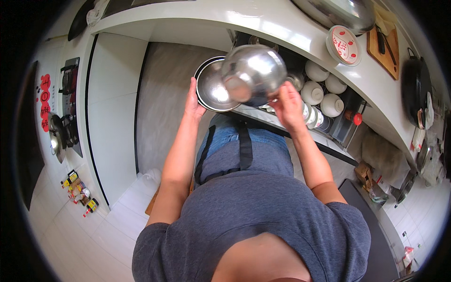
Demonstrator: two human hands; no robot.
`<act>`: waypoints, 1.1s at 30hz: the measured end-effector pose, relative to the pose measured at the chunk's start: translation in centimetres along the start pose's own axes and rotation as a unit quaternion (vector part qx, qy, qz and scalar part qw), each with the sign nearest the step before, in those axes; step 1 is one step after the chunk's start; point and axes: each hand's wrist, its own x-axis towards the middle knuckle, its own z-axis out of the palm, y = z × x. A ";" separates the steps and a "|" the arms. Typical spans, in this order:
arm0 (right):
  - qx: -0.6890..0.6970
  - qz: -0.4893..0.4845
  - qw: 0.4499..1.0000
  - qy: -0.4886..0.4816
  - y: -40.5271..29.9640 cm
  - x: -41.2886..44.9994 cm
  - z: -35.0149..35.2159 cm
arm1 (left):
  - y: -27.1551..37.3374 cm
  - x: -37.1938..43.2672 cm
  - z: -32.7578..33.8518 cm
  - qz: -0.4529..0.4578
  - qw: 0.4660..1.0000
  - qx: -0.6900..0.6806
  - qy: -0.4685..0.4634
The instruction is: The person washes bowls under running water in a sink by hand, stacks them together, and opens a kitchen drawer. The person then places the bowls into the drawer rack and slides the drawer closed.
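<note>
My left hand (196,102) grips a round stainless steel bowl (211,86) by its left rim, with the hollow side facing up. In my right hand (289,105) is a second steel bowl (255,70), tilted with its outer bottom towards me and blurred. It overlaps the right part of the first bowl; whether the two touch I cannot tell. Just right of my hands is a pulled-out drawer (341,120) with several upturned white bowls (312,92). Patterned bowls (313,118) stand on edge near my right wrist.
On the white countertop (211,10) sit a patterned dish (343,46), a large steel basin (338,12) and a wooden cutting board (384,53) with a knife (380,40). A gas stove (72,105) and bottles (79,192) are at the left. The drawer front reaches across my waist.
</note>
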 end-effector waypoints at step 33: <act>-0.264 0.063 0.888 0.370 12.8 13.4 -14.7 | 1.8 -2.2 2.6 0.004 1.000 0.010 0.021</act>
